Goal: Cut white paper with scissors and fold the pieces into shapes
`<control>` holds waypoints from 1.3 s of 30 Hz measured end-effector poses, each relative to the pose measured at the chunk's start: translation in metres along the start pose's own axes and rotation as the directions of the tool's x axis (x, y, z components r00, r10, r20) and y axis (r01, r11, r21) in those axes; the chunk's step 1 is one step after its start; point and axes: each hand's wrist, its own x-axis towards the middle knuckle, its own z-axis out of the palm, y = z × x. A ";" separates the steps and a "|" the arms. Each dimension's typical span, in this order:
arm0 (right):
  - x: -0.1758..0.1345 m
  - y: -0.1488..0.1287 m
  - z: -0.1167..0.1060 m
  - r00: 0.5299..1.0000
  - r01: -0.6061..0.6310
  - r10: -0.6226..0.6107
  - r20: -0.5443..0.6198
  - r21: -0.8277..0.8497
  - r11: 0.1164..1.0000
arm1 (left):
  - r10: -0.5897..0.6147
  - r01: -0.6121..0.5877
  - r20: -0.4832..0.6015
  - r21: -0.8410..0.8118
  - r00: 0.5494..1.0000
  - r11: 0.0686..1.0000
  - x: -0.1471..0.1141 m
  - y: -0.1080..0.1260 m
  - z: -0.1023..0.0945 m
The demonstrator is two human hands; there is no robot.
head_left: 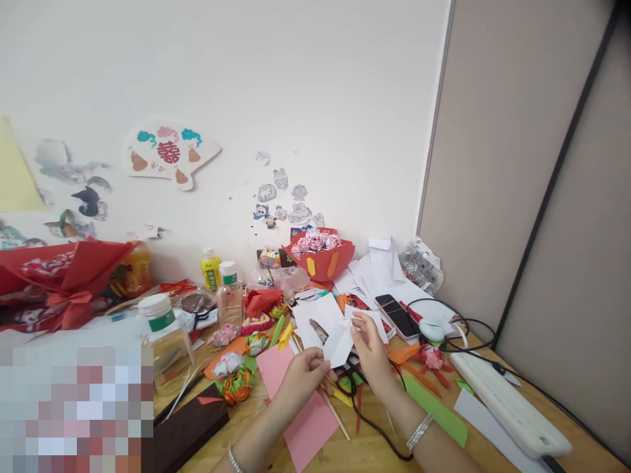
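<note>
A creased piece of white paper is held above the table between my two hands. My left hand pinches its lower left edge with thumb and fingers. Thumb and fingers of my right hand close on the paper's right side. Behind it lie more white sheets and a small dark-bladed tool, its kind unclear. Below my left hand rests pink paper, with a thin wooden stick across it. A black cable runs under my right hand.
Paper flowers and coloured scraps cover the middle. A red-wrapped bouquet stands at the wall. Bottles and a clear jar stand left. A phone, white mouse and power strip lie right.
</note>
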 end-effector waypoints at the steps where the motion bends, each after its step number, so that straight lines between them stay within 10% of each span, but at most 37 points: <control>1: 0.003 0.002 -0.003 0.999 0.008 -0.008 0.035 0.011 1.000 | 0.014 -0.013 -0.015 0.062 1.000 0.998 0.001 0.000 -0.002; 7: 0.012 0.009 -0.009 0.980 -0.055 0.057 0.193 -0.018 0.998 | 0.098 -0.070 -0.101 0.250 0.990 0.966 0.006 0.002 -0.016; 17: 0.011 -0.002 -0.012 0.836 -0.404 0.245 0.491 0.248 0.881 | 0.034 -0.047 -0.128 -0.100 0.991 0.994 0.009 0.009 -0.029; 27: 0.005 0.002 -0.008 0.920 -0.216 0.124 0.371 0.220 0.951 | 0.099 -0.124 -0.110 -0.257 0.989 0.958 0.007 0.002 -0.025; 33: 0.003 0.003 -0.007 0.930 -0.035 0.018 0.366 0.040 0.999 | 0.014 -0.024 -0.169 -0.057 0.986 0.998 0.013 0.002 -0.026; 39: 0.001 0.005 -0.008 0.914 -0.031 0.036 0.403 -0.018 0.999 | 0.181 -0.161 -0.167 0.123 0.969 0.979 0.014 -0.002 -0.026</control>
